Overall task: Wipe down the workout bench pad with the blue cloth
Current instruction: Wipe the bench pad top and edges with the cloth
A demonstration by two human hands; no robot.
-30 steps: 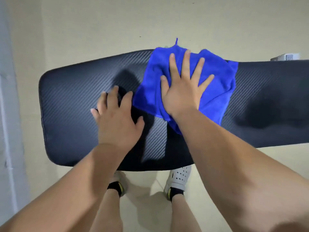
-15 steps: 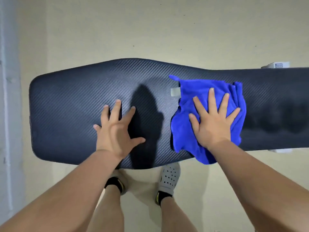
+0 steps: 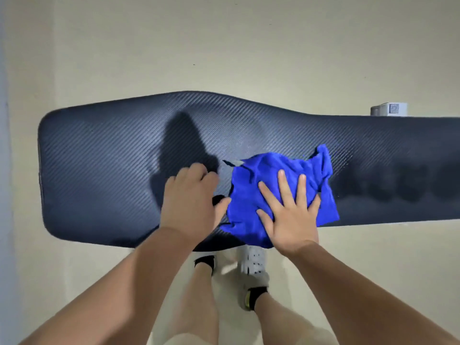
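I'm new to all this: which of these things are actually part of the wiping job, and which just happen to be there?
Part of the job:
- blue cloth
- bench pad
- right hand, flat on the cloth
- left hand, on the pad beside the cloth

Just there:
- grey box beyond the pad's far edge
- white shoe on the person's foot

Blue cloth [image 3: 278,195], black pad [image 3: 99,170] (woven pattern)

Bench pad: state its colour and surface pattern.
The bench pad is black with a fine diagonal weave pattern, clearest in the head view.
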